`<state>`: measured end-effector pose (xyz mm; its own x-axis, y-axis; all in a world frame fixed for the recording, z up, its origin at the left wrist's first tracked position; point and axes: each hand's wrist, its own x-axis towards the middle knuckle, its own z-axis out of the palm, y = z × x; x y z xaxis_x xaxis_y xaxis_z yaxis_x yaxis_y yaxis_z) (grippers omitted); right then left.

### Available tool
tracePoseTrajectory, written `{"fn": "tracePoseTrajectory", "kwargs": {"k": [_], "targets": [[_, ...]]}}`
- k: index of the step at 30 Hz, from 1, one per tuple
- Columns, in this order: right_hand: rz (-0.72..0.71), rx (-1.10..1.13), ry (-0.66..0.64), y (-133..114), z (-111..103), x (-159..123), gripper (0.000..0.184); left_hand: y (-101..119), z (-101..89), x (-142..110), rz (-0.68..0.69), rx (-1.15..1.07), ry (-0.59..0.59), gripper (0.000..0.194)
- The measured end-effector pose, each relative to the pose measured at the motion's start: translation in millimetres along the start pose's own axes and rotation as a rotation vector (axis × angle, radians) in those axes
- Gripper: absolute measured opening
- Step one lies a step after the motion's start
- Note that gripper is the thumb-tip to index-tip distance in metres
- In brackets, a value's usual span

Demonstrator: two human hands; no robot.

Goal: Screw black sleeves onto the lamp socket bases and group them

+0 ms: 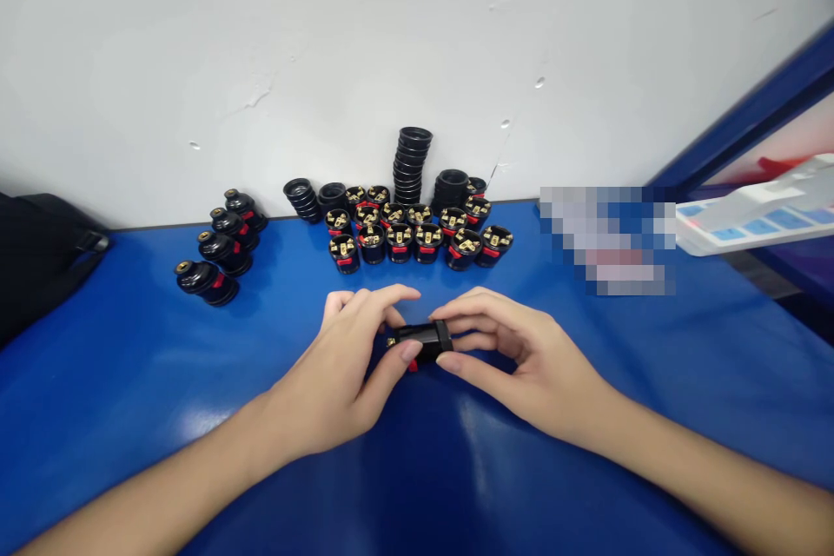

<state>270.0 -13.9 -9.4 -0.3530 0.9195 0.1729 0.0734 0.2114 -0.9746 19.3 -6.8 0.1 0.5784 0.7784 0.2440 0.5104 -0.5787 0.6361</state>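
Between my hands, just above the blue table, lies a black lamp socket (422, 339) on its side. Brass contacts show at its left end and a red switch piece underneath. My left hand (361, 356) pinches its left part, thumb in front and fingers behind. On the right end, a black ring sits at the rim, with my right hand (514, 347) closed on it between thumb and fingertips. Beyond my hands, several open black sockets (400, 243) with brass contacts and red switches stand in rows.
A tall stack of black threaded rings (410, 165) rises behind the sockets, with shorter stacks beside it. Several closed lamp holders (207, 282) line the left. A black bag (39, 261) lies at the far left; a white tray (749, 230) is at right. A white wall (365, 43) bounds the back.
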Motion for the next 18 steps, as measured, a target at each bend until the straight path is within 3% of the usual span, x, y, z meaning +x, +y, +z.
{"fn": "tracePoseTrajectory", "kwargs": {"k": [7,10,14,18], "targets": [[0.027,-0.018,0.020,-0.1,-1.1,-0.4,0.024,-4.2,1.7,0.7,0.131,0.103,0.125,0.056],[0.018,-0.014,0.021,1.0,-0.5,-0.6,0.024,-1.2,0.5,0.8,0.081,0.117,0.088,0.056],[0.005,-0.017,0.018,0.8,0.5,-0.8,0.025,2.5,-1.3,1.1,-0.008,0.143,0.021,0.035],[0.005,-0.019,0.023,0.2,0.2,-0.2,0.025,2.2,0.4,1.2,0.002,0.142,0.041,0.039]]}}
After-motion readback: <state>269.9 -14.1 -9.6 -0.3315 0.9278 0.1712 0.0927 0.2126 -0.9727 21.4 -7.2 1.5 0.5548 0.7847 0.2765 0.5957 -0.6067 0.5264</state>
